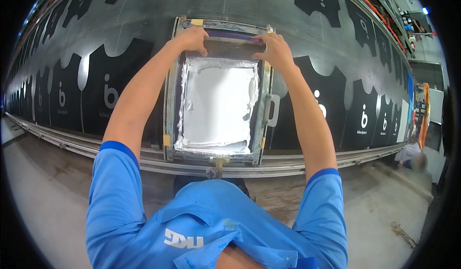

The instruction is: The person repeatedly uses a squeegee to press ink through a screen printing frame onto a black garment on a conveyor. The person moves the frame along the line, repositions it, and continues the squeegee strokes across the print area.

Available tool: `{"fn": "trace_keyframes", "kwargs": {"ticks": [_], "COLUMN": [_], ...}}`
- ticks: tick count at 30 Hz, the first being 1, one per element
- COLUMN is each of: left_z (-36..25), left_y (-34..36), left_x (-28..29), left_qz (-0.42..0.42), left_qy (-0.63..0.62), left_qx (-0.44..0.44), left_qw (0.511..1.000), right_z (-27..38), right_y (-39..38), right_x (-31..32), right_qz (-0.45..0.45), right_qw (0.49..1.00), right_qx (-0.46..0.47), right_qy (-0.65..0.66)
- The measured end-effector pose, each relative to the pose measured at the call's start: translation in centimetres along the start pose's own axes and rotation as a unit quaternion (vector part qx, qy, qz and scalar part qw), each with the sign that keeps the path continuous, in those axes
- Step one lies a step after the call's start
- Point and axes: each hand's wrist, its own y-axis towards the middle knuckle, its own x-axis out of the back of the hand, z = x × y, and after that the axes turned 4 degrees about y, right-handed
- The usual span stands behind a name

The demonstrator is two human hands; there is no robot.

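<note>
You, in a blue shirt [216, 206] w/ short sleeves, stood at the near edge of a long grey table [270, 5], both bare arms stretched fwd over a rectangular metal frame [169, 106]. Your L hand [190, 39] was at the frame's far L corner, by one end of a purple bar [233, 36]; thumb & fingers curved inward, a gap showing btwn their tips. Your R hand [277, 52] was at the bar's opp. end, thumb likewise apart from fingers. Couldn't tell whether either hand was clamped on the bar. It lay crosswise near the frame's far end, btwn your hands. Nearer you, white paste [218, 103] filled the mid. of the frame, ragged at its edges. A pale handle [275, 110] stuck out on the R side, & yellow tape [166, 140] sat on the L rail. Black shirt-shaped pieces [129, 67] w/ white emblems lay either side & beyond. A metal rail [288, 161] ran along the table's near edge. Far R, a person [408, 154] in light clothing was low, nr the floor [43, 202].
</note>
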Motion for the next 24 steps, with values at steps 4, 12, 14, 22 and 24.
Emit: {"fn": "trace_keyframes", "kwargs": {"ticks": [4, 12, 14, 22, 24], "left_z": [1.7, -0.4, -0.5, -5.6, -6.4], "left_y": [1.5, -2.9, -5.7, -20.2, -23.4], "left_x": [0.0, -3.2, -6.3, -17.3, -20.4], "left_qz": [-0.071, -0.094, -0.152, -0.160, -0.218], "left_qy": [0.015, 0.029, 0.034, 0.007, -0.020], "left_qx": [-0.014, -0.007, -0.026, -0.012, -0.034], "left_qw": [0.997, 0.995, 0.988, 0.987, 0.975], "right_z": [0.1, 0.8, 1.7, 5.3, 6.3], "right_y": [4.2, -1.0, -4.3, -21.4, -24.9], "right_x": [-1.1, -3.6, -4.6, -10.8, -11.8], "right_qz": [0.086, 0.055, 0.051, -0.030, -0.054], "right_qw": [0.995, 0.997, 0.997, 0.994, 0.991], "right_qx": [-0.036, -0.036, -0.040, 0.037, 0.049], "right_qy": [0.020, 0.045, 0.048, 0.096, 0.109]}}
